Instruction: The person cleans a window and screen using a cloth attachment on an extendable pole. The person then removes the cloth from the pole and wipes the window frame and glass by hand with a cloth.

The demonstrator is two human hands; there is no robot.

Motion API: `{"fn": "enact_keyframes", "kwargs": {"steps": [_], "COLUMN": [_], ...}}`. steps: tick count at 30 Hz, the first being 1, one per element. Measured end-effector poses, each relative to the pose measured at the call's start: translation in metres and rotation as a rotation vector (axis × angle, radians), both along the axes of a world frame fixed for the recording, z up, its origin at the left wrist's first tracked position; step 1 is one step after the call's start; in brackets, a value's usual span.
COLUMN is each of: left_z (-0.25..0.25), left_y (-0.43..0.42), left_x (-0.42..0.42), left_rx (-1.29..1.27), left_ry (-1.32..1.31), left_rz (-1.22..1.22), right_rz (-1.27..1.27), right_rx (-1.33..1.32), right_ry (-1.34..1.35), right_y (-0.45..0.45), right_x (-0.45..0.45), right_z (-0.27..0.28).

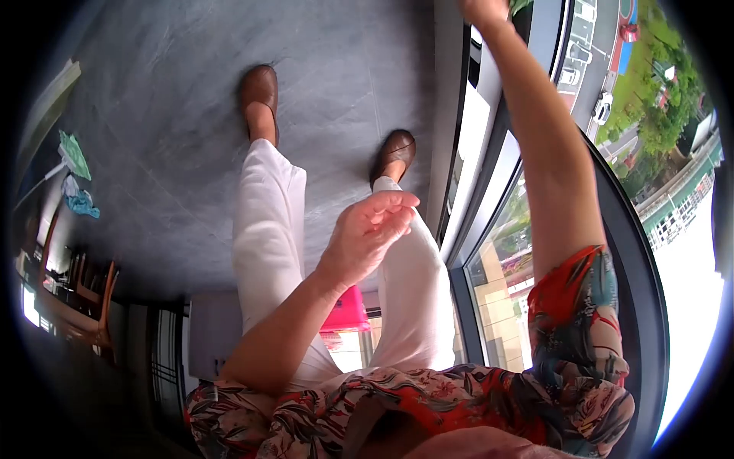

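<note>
My left hand [368, 236] hovers above my white trousers [264, 222]. Its fingers are curled into a loose fist, and nothing shows in them. My right arm reaches out along the window frame [478, 180]. At the top edge of the view my right hand [486, 11] is cut off, so its fingers are hidden. Right beside it is a small piece of something green [520, 5]; whether the hand holds it cannot be made out.
Grey floor [168, 153] lies under my brown shoes. A mop-like tool with a green head [74, 156] and a blue cloth [80, 200] are at the left, above wooden chairs [99, 306]. Something bright pink [348, 312] is behind my legs. Parked cars and trees show outside the window.
</note>
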State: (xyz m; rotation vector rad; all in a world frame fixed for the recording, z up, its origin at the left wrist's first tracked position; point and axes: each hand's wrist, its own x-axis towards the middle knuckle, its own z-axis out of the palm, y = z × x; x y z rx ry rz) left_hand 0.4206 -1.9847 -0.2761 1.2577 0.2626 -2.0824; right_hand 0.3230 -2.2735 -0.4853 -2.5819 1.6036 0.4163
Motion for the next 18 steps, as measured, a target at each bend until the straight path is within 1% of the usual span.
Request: {"fn": "enact_keyframes", "kwargs": {"steps": [1,3,4,5,6,7,8,10,11,12,14,16,18], "left_z": [-0.002,-0.006,-0.008,-0.005,0.001,0.008,0.010,-0.003,-0.015,-0.026,-0.044,-0.040,-0.027], "left_y": [0.006,0.025,0.036,0.043,0.051,0.057,0.062,0.091,0.113,0.129,0.164,0.190,0.208], "left_x": [-0.009,-0.040,-0.054,-0.067,-0.078,-0.090,-0.098,-0.123,-0.135,-0.143,-0.162,-0.151,-0.136], "left_rx": [0.025,0.030,0.048,0.001,-0.042,-0.049,-0.074,-0.026,-0.018,-0.007,-0.024,-0.028,0.061], "left_ry": [-0.025,-0.089,-0.125,-0.126,-0.132,-0.101,-0.016,-0.010,-0.038,-0.060,-0.065,-0.052,-0.024], "left_rz": [0.047,0.033,0.018,-0.024,-0.076,-0.047,0.009,0.047,0.007,-0.030,-0.105,-0.238,-0.147], "right_rz": [-0.018,-0.045,-0.176,0.018,-0.029,-0.039,-0.077,-0.126,-0.111,-0.135,-0.107,-0.111,-0.142], "right_rx": [0.054,0.138,0.252,-0.017,0.076,0.106,0.147,0.178,0.180,0.238,0.180,0.152,0.224], "right_ry": [0.060,0.150,0.001,-0.238,-0.179,-0.161,-0.158,-0.059,-0.033,-0.012,0.080,0.013,-0.083], "right_y": [0.024,0.076,0.101,0.127,0.152,0.177,0.203,0.254,0.280,0.301,0.322,0.321,0.303], "right_x": [-0.019,-0.064,-0.083,-0.112,-0.131,-0.148,-0.164,-0.191,-0.211,-0.221,-0.234,-0.237,-0.225], "right_z": [-0.006,-0.001,0.000,-0.005,-0.007,-0.005,-0.005,0.002,0.001,0.008,0.003,-0.005,-0.001]}}
